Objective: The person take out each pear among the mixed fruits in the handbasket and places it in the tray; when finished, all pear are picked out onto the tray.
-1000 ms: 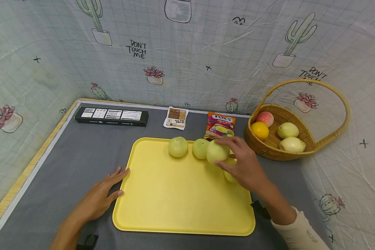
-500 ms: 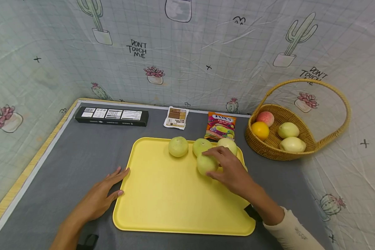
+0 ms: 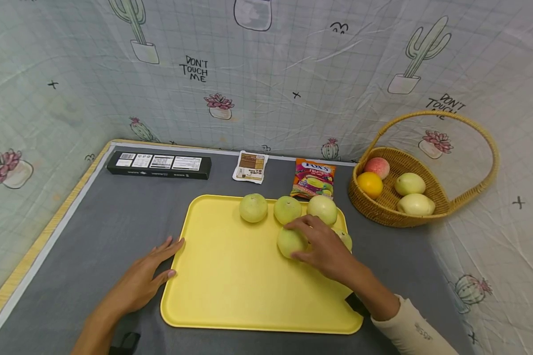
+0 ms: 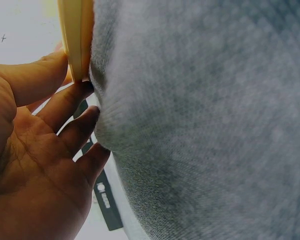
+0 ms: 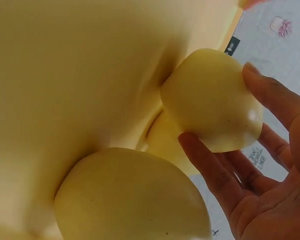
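A pale green fruit [image 3: 290, 243] sits right of centre in the rear half of a yellow tray [image 3: 248, 291], its underside at the tray's surface. The right hand [image 3: 326, 249] grips it from the right: the thumb lies along one side and the fingers along the other, the gap between them filled by the fruit.

Four similar fruits stand along the tray's far and right edges: a first fruit [image 3: 253, 208] behind and to the left, a second fruit [image 3: 287, 209] directly behind, a third fruit [image 3: 323, 209] in the far right corner, and a fourth fruit [image 3: 344, 238] at the right edge, partly hidden by the hand. The left hand [image 3: 139, 283] touches the tray's left edge, fingers extended and spread, thumb apart.

Beyond the tray, on the grey table [image 3: 111, 231], lie, left to right, a black box [image 3: 159, 165] with white labels, a small packet [image 3: 250, 167] and a red and purple candy bag [image 3: 314, 178]. Right of these stands a wicker basket [image 3: 377, 213] with a tall handle, containing a peach [image 3: 377, 168], an orange [image 3: 370, 185] and two pale fruits [image 3: 410, 184]. A cactus-print cloth [image 3: 266, 64] forms the background.
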Available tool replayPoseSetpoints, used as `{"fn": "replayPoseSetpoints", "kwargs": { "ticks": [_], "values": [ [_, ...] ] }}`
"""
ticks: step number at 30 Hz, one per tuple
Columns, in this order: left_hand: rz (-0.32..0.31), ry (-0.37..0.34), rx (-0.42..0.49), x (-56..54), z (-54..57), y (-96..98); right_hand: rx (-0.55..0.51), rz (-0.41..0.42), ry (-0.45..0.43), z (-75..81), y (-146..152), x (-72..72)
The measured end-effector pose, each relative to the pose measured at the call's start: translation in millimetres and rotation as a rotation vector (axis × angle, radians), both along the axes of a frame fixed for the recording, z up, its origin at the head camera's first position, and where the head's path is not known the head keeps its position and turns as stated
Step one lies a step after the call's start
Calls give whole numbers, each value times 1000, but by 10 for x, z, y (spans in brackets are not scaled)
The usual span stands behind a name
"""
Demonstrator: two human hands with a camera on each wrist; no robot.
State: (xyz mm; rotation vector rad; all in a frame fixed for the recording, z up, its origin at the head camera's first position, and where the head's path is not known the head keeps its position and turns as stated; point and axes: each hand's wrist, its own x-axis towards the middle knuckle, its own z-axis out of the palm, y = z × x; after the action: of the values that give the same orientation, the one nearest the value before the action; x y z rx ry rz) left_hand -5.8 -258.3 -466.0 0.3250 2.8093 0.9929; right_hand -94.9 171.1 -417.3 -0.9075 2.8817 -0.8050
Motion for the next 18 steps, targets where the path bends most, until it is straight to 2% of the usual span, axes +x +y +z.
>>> {"fn": "replayPoseSetpoints", "kwargs": {
  "ticks": [8,14,18],
  "values": [
    [-3,-1,11,-4,-9,-3,47,2,39,10,33,3],
    [-9,3,21,-8,-8,-6,38,24,29,99,87,15],
    [-8,-4,23,-2,-7,-14,12,-4,41,174,159,-8]
  ]
}}
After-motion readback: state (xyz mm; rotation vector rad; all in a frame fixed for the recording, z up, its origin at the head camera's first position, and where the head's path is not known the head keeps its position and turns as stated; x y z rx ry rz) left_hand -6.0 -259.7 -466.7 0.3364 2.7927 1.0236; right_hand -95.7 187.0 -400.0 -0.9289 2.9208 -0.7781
